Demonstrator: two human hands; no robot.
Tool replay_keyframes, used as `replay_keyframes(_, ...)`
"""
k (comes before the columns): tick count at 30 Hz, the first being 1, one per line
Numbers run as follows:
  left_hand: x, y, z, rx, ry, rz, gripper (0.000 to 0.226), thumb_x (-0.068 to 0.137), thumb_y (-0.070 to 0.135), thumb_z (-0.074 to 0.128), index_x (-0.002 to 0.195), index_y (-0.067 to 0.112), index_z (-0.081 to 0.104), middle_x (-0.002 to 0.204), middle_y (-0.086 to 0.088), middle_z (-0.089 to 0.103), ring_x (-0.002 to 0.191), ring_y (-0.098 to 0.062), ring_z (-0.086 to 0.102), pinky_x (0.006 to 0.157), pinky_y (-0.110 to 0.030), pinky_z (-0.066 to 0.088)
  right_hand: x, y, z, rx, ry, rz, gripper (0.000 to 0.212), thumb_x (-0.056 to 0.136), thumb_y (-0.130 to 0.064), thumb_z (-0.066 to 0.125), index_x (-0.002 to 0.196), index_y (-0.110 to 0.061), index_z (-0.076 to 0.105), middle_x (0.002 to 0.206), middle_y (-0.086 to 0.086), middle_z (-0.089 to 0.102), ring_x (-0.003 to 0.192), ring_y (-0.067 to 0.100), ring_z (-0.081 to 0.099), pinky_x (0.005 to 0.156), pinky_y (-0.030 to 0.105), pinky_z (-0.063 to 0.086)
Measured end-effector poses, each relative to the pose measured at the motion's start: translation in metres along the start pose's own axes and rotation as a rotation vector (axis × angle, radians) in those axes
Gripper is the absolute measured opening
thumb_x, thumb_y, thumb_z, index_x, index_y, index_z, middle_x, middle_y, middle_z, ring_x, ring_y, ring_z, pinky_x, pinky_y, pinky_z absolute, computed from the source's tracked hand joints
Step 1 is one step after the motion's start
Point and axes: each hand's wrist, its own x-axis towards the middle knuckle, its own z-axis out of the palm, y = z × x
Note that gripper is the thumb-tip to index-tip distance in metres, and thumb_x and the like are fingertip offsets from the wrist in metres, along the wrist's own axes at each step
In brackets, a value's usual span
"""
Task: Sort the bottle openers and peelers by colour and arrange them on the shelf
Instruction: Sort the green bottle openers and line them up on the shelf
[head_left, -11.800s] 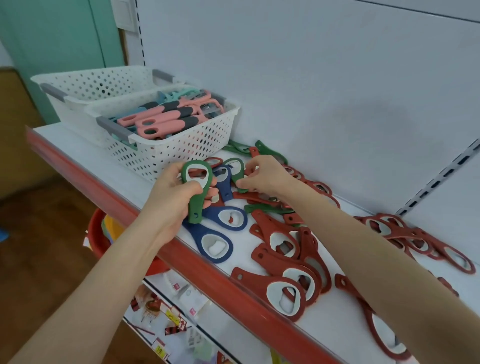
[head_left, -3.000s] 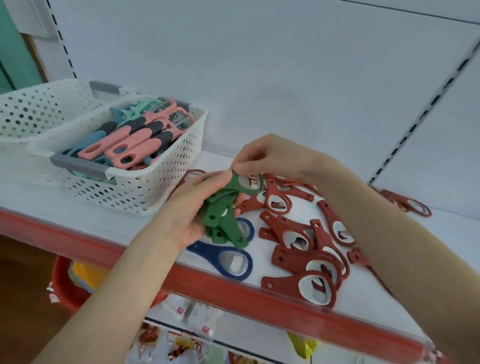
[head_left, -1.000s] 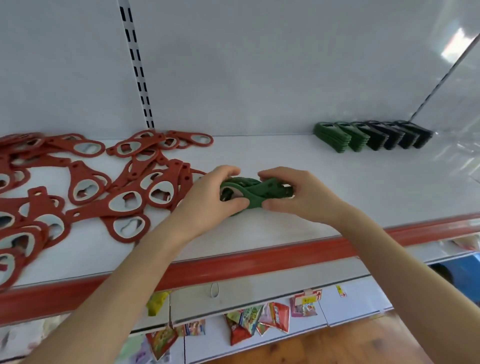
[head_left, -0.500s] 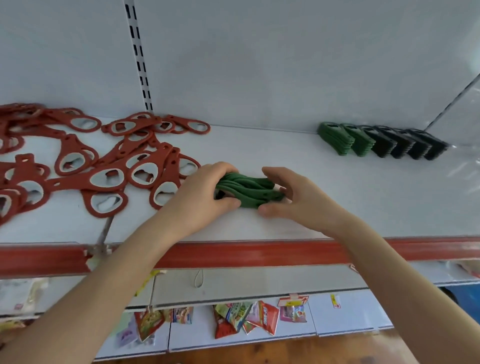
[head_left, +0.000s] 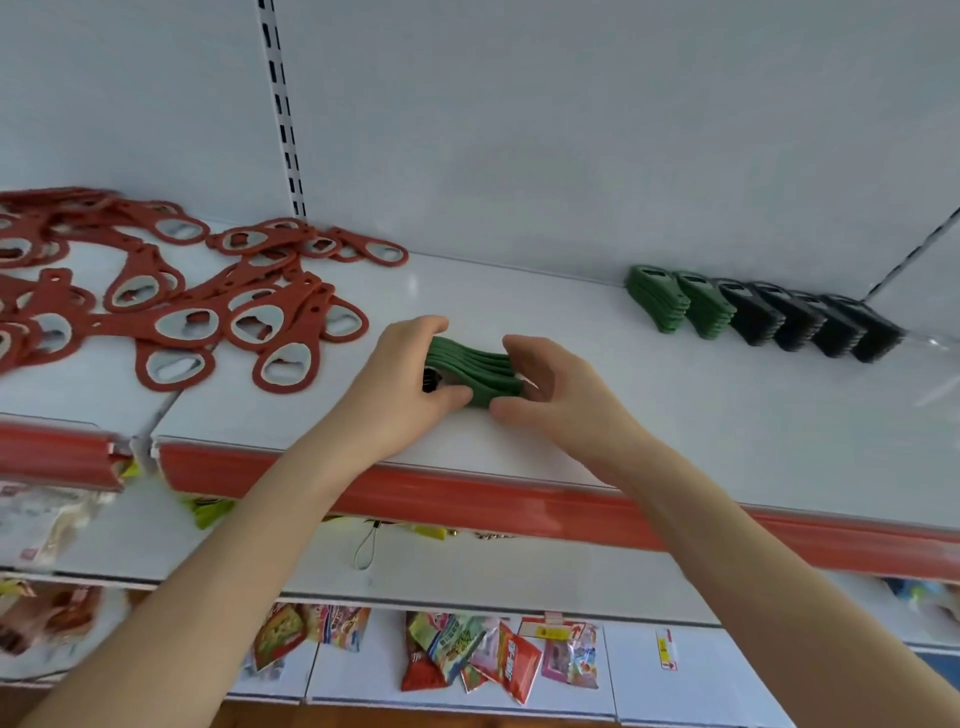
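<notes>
We are gripping a stack of green bottle openers (head_left: 480, 371) between both hands, low over the white shelf (head_left: 675, 431); we cannot tell whether its underside is touching the surface. Our left hand (head_left: 397, 376) is curling round the stack's left end, with its fingers (head_left: 423, 326) pressing together over the far side and its thumb (head_left: 449, 399) hooking in at the near side. Our right hand (head_left: 558, 387) is closing on the right end, with its fingers (head_left: 524, 345) lying together across the top and its thumb (head_left: 511, 413) tucking in below. The openers are standing on edge, squeezed between the two sets of fingertips.

Out past our left knuckles, red bottle openers (head_left: 208, 317) are lying loose and overlapping in a flat sprawl, the nearest ones near that hand but apart from it. Well beyond our right fingertips, against the back panel, sorted green stacks (head_left: 675, 301) are leaning in a row, with dark stacks (head_left: 810, 322) continuing the row further right. Under our wrists a red rail (head_left: 519, 501) is running along the shelf's front edge, and snack packets (head_left: 488, 654) are hanging below our forearms.
</notes>
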Motion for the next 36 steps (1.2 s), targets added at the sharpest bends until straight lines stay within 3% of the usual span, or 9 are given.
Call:
replay_keyframes(6,0.003,0.004,0.002,-0.033,0.062,0.042,0.055,0.084,0.014,0.064,0.134,0.01,0.041,0.13,-0.01,0.046,0.109,-0.008,0.041,0.078,-0.001,0.026,0.004,-0.004,-0.002,0.064,0.116,-0.04,0.052,0.08,0.008,0.062,0.129,-0.004,0.048,0.119,-0.002,0.052,0.116,0.006,0.048,0.102,0.023,0.039)
replay_keyframes(11,0.004,0.002,0.003,0.001,-0.037,-0.045,0.065,0.088,0.018,0.06,0.143,0.007,0.026,0.142,-0.013,0.032,0.131,-0.021,0.032,0.093,-0.015,0.023,0.005,0.003,0.0,-0.045,0.067,-0.002,0.056,0.081,0.001,0.065,0.133,-0.009,0.045,0.129,-0.002,0.05,0.123,0.007,0.041,0.105,0.023,0.035)
replay_keyframes(15,0.006,0.006,0.007,0.019,-0.06,-0.048,0.065,0.091,0.014,0.054,0.144,0.005,0.018,0.144,-0.015,0.027,0.13,-0.021,0.03,0.078,-0.006,0.018,0.005,0.002,0.007,-0.043,0.104,-0.001,0.057,0.082,0.001,0.063,0.135,-0.008,0.042,0.127,0.001,0.051,0.117,0.011,0.048,0.103,0.026,0.038)
replay_keyframes(21,0.006,0.006,0.005,0.039,-0.079,-0.056,0.066,0.093,0.016,0.052,0.145,0.004,0.013,0.151,-0.013,0.014,0.14,-0.019,0.014,0.102,-0.018,0.014,0.006,0.003,0.004,-0.218,0.089,-0.058,0.046,0.085,-0.002,0.059,0.13,-0.005,0.049,0.126,0.006,0.056,0.118,0.018,0.051,0.104,0.029,0.038)
replay_keyframes(26,0.007,0.008,0.004,0.043,0.001,-0.005,0.056,0.091,0.014,0.054,0.139,-0.001,0.028,0.14,-0.016,0.033,0.13,-0.022,0.03,0.08,-0.006,0.016,0.008,0.0,-0.003,-0.243,0.113,-0.092,0.039,0.084,-0.004,0.063,0.122,-0.004,0.057,0.119,0.007,0.06,0.114,0.017,0.054,0.1,0.025,0.04)
replay_keyframes(29,0.007,0.006,0.004,0.083,-0.04,0.031,0.057,0.093,0.015,0.051,0.141,0.0,0.023,0.142,-0.016,0.03,0.129,-0.023,0.03,0.085,-0.01,0.02,0.009,0.002,-0.004,-0.278,0.083,-0.093,0.039,0.083,-0.003,0.064,0.122,-0.005,0.056,0.121,0.008,0.059,0.115,0.018,0.053,0.099,0.021,0.04)
replay_keyframes(32,0.008,0.002,0.004,0.178,-0.107,0.055,0.059,0.095,0.018,0.047,0.143,0.001,0.017,0.138,-0.019,0.032,0.124,-0.026,0.035,0.093,-0.02,0.026,0.011,0.006,-0.006,-0.359,0.034,-0.096,0.042,0.083,-0.004,0.064,0.124,-0.007,0.054,0.127,0.008,0.053,0.118,0.02,0.05,0.103,0.028,0.04)
replay_keyframes(36,0.005,-0.001,0.002,0.256,-0.123,0.086,0.058,0.097,0.023,0.044,0.144,0.006,0.016,0.132,-0.02,0.035,0.117,-0.027,0.04,0.091,-0.024,0.031,0.015,0.001,-0.013,-0.34,-0.041,-0.094,0.042,0.082,-0.002,0.066,0.122,-0.007,0.054,0.124,0.003,0.052,0.113,0.014,0.05,0.099,0.023,0.042)
